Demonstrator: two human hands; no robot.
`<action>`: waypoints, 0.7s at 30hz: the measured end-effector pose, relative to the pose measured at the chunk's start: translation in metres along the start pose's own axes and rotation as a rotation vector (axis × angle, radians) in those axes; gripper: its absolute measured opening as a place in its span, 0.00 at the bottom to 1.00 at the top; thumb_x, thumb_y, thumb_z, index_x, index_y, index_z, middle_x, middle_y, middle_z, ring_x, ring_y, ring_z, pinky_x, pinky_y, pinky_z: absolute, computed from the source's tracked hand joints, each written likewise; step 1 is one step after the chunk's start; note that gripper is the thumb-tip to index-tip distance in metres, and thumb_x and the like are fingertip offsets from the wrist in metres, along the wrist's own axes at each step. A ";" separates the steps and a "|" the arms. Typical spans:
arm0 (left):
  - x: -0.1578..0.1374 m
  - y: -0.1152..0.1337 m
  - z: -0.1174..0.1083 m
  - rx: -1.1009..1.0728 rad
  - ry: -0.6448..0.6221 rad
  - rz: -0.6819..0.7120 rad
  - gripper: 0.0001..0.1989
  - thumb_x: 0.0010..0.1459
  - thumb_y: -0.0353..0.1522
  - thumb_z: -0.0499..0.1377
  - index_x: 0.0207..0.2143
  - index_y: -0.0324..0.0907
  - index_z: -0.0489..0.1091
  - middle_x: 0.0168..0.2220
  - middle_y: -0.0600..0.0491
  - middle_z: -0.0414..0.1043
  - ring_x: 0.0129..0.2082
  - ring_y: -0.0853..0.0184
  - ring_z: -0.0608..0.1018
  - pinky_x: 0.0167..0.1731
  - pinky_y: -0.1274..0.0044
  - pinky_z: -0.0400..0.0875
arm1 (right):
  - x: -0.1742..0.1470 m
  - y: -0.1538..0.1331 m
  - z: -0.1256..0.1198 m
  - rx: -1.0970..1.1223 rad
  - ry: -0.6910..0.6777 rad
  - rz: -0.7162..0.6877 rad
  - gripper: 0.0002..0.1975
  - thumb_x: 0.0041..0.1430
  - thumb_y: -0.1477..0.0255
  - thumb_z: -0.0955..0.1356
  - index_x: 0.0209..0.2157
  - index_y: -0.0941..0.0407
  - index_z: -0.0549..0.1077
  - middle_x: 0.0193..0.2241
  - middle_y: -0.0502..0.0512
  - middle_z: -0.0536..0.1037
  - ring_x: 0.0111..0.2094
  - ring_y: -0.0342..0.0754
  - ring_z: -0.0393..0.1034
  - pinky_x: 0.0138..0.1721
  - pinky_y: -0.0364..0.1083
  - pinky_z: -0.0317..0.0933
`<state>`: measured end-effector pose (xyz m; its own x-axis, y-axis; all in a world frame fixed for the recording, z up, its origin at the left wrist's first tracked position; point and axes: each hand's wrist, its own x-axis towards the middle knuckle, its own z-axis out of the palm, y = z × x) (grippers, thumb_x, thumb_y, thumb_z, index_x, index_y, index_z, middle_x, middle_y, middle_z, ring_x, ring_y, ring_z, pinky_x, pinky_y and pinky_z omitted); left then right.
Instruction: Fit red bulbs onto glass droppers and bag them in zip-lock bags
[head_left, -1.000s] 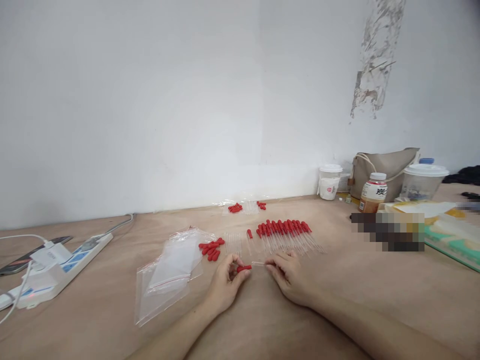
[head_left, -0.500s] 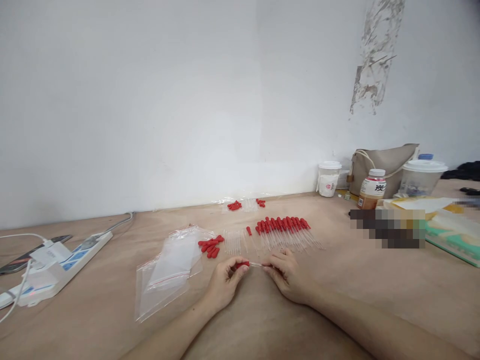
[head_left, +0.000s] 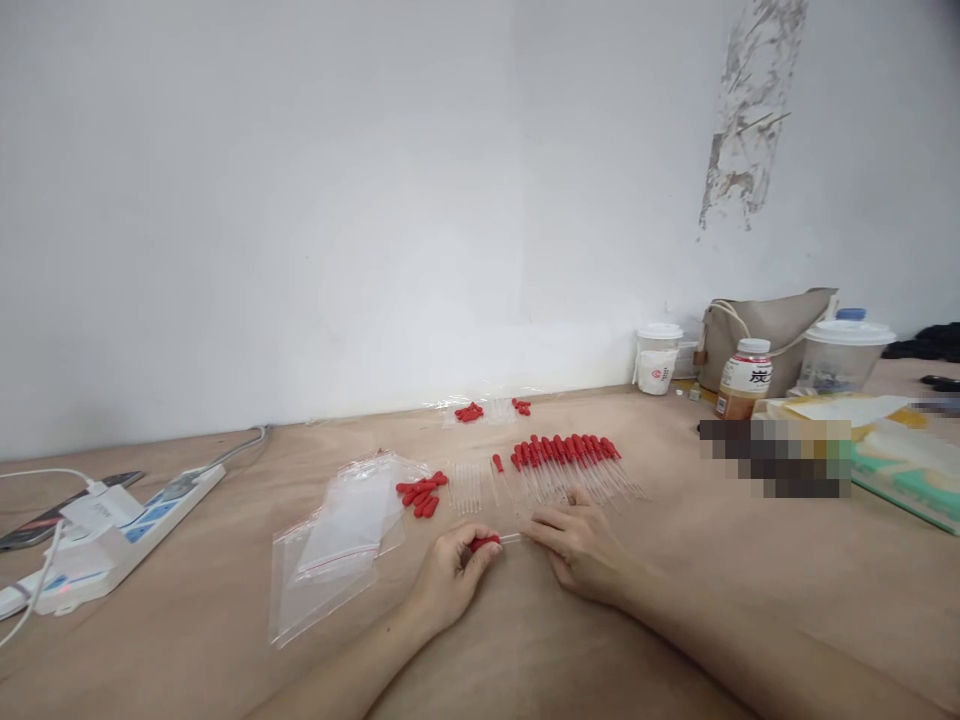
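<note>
My left hand [head_left: 454,575] is closed around the red rubber bulb [head_left: 486,543] of a glass dropper, held low over the table. The clear glass tube [head_left: 510,538] runs sideways from the bulb towards my right hand [head_left: 581,545], whose fingers cover its far end. Beyond my hands lies a row of droppers with red bulbs [head_left: 566,450]. One dropper [head_left: 498,463] lies apart, left of that row. Several bare glass tubes [head_left: 466,487] lie side by side further left, next to a small pile of loose red bulbs [head_left: 422,494].
Clear zip bags [head_left: 341,530] lie left of the bulbs. By the wall is a clear bag with red bulbs [head_left: 469,411] and tubes. A power strip [head_left: 142,530] is at the left. Cups [head_left: 658,360], a bottle [head_left: 744,380] and a grey bag [head_left: 765,335] stand at the right.
My right hand's fingers have stretched out further along the tube, and its thumb has dropped lower. The bulb in my left hand has shifted slightly towards me.
</note>
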<state>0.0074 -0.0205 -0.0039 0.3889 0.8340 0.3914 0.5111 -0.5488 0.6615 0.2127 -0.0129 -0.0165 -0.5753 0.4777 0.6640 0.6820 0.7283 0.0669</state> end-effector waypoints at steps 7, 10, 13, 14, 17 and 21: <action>-0.001 0.002 0.000 0.085 -0.055 0.106 0.09 0.58 0.33 0.50 0.32 0.40 0.68 0.28 0.53 0.69 0.28 0.68 0.70 0.29 0.79 0.65 | 0.003 -0.010 -0.002 0.082 -0.026 0.089 0.10 0.53 0.81 0.59 0.28 0.56 0.69 0.24 0.49 0.71 0.24 0.40 0.58 0.32 0.45 0.41; 0.000 0.001 0.001 0.117 -0.068 0.123 0.09 0.58 0.33 0.49 0.32 0.40 0.68 0.27 0.53 0.69 0.27 0.68 0.70 0.29 0.79 0.64 | 0.004 -0.013 -0.002 0.092 -0.052 0.120 0.11 0.54 0.79 0.58 0.28 0.55 0.70 0.23 0.50 0.71 0.23 0.41 0.58 0.32 0.45 0.42; 0.003 0.001 -0.001 0.158 -0.077 0.148 0.09 0.58 0.33 0.49 0.32 0.41 0.68 0.28 0.54 0.69 0.28 0.68 0.70 0.29 0.79 0.64 | 0.006 -0.016 -0.001 0.097 -0.079 0.158 0.11 0.55 0.78 0.58 0.28 0.55 0.70 0.24 0.50 0.72 0.23 0.41 0.59 0.33 0.46 0.42; 0.004 0.001 -0.003 0.176 -0.085 0.164 0.09 0.58 0.33 0.50 0.32 0.41 0.68 0.28 0.53 0.69 0.28 0.68 0.71 0.29 0.79 0.64 | 0.006 -0.017 0.000 0.100 -0.086 0.168 0.11 0.55 0.77 0.58 0.29 0.55 0.70 0.24 0.50 0.72 0.24 0.42 0.59 0.33 0.46 0.42; 0.008 0.000 -0.009 0.237 -0.116 0.231 0.09 0.58 0.33 0.50 0.32 0.41 0.68 0.29 0.52 0.70 0.30 0.67 0.71 0.30 0.78 0.64 | 0.008 -0.017 -0.002 0.098 -0.107 0.174 0.12 0.56 0.77 0.58 0.31 0.53 0.71 0.25 0.50 0.73 0.25 0.42 0.60 0.33 0.46 0.43; 0.010 -0.004 -0.012 0.230 -0.065 0.286 0.09 0.59 0.32 0.50 0.34 0.42 0.69 0.31 0.51 0.71 0.32 0.67 0.72 0.33 0.78 0.65 | 0.010 -0.010 -0.010 0.004 -0.174 0.121 0.11 0.54 0.78 0.59 0.33 0.53 0.70 0.29 0.51 0.73 0.29 0.44 0.61 0.35 0.47 0.43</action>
<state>-0.0004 -0.0093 0.0051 0.5853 0.6437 0.4931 0.5305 -0.7639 0.3674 0.2047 -0.0205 -0.0031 -0.5587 0.6396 0.5280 0.7493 0.6621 -0.0093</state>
